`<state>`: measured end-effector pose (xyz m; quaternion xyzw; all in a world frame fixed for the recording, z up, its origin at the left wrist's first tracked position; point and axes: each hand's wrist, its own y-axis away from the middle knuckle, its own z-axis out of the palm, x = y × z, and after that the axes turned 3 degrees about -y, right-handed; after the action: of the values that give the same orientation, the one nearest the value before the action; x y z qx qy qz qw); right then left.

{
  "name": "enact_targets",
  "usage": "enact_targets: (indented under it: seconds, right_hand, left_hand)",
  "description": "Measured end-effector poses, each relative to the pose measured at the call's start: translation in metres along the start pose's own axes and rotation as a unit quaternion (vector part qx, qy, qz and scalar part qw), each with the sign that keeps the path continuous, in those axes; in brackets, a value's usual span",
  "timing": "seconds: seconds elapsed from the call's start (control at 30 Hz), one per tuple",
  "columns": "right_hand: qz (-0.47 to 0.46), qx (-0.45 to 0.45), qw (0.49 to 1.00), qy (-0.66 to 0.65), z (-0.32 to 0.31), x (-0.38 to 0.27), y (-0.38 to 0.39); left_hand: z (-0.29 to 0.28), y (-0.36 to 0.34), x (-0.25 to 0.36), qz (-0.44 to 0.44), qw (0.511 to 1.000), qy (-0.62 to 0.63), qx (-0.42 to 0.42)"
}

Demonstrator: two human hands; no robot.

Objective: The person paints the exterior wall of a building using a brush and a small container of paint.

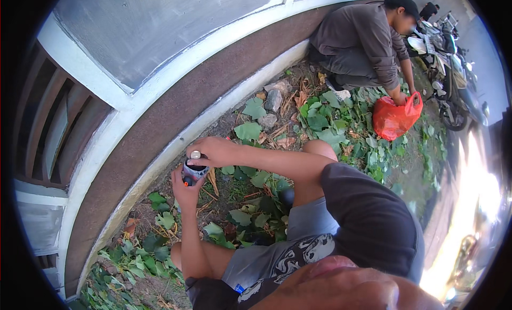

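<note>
Close to the wall's foot, my left hand (186, 191) is wrapped round a small greyish cup-like container (197, 170) with a dark inside. A dark piece with an orange spot (187, 181) shows at the left fingers; I cannot make out what it is. My right hand (209, 151), with a large pale ring (196, 155) on one finger, reaches over the container's top from the right. Its fingers are bent together at the rim, and whatever is between them is hidden. Leafy ground (242, 190) with green and dry leaves lies under both hands.
A low brown-and-white wall base (176, 104) curves along the left. Stones (273, 100) lie beside it. At the upper right a person (368, 40) squats, hands at a red plastic bag (396, 118). Motorcycles (453, 70) stand behind. My bent knees flank the leaves.
</note>
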<state>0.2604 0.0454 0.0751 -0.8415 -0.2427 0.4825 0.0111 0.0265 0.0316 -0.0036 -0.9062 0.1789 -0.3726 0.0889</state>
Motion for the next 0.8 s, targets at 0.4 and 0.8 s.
enact_targets:
  seconds: [0.4, 0.8]
  right_hand:
    - [-0.156, -0.032, 0.981, 0.111, -0.003, -0.005, 0.001]
    - [0.026, -0.022, 0.999, -0.001, 0.003, 0.004, -0.001]
  left_hand:
    - [-0.009, -0.003, -0.006, -0.015, 0.999, 0.023, 0.022]
    - [-0.008, 0.004, 0.002, 0.006, 1.0, -0.022, -0.02]
